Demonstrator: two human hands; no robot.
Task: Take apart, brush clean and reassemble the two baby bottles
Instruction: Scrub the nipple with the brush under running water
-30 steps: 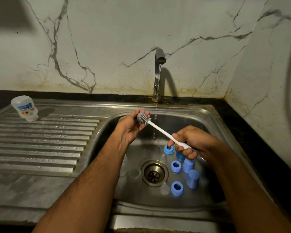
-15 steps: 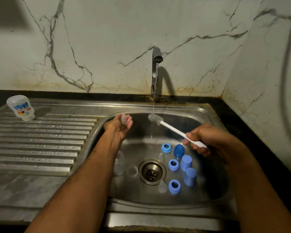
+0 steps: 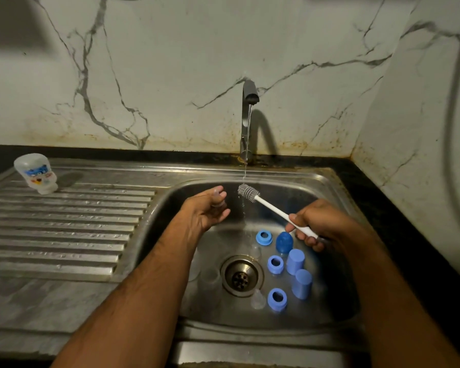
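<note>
My left hand (image 3: pixel 206 212) holds a small clear teat (image 3: pixel 218 201) in its curled fingers over the left of the sink basin. A white-handled brush (image 3: pixel 274 208) is gripped by my right hand (image 3: pixel 320 224); its grey head sits just under the thin water stream, apart from the teat. Blue bottle parts lie on the basin floor: three rings (image 3: pixel 275 264), a dome cap (image 3: pixel 284 242) and two caps (image 3: pixel 299 273). Clear pieces (image 3: pixel 258 300) lie beside the drain. One clear bottle body (image 3: pixel 36 172) stands upside down on the drainboard.
The tap (image 3: pixel 248 112) at the back runs a thin stream into the steel sink (image 3: pixel 329 187). A ribbed drainboard (image 3: pixel 64 227) spreads to the left. The drain (image 3: pixel 241 276) sits mid-basin. A marble wall closes in on the right side.
The brush has come out of the teat and moved right, under the stream. My left hand drew the teat left and a little lower. Water now runs visibly from the tap.
</note>
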